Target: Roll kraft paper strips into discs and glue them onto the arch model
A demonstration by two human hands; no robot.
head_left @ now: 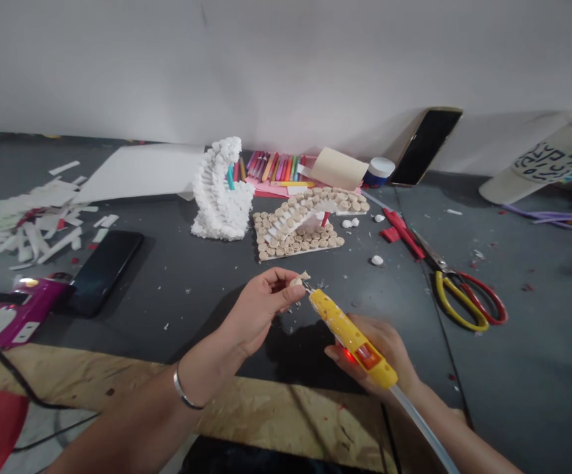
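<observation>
My left hand (260, 303) pinches a small cream-coloured paper piece (299, 281) between thumb and fingertips. My right hand (379, 345) is wrapped round a yellow hot glue gun (345, 326), a clear glue stick (426, 424) trailing from its back end. The gun's nozzle meets or nearly meets the paper piece; I cannot tell which. Just beyond my hands sits a model (300, 247) covered in beige paper rolls, with an arched stair rising over its base. To its left stands a white, bumpy stair model (221, 204).
Scissors (456, 289) and red strips (404, 234) lie at the right. Phones lie at the left (105, 273) and lean on the wall (426, 145). White paper strips (33, 224), a purple power adapter (22, 313) with cables, crayons (278, 168) and a tumbler (542, 158) surround the work.
</observation>
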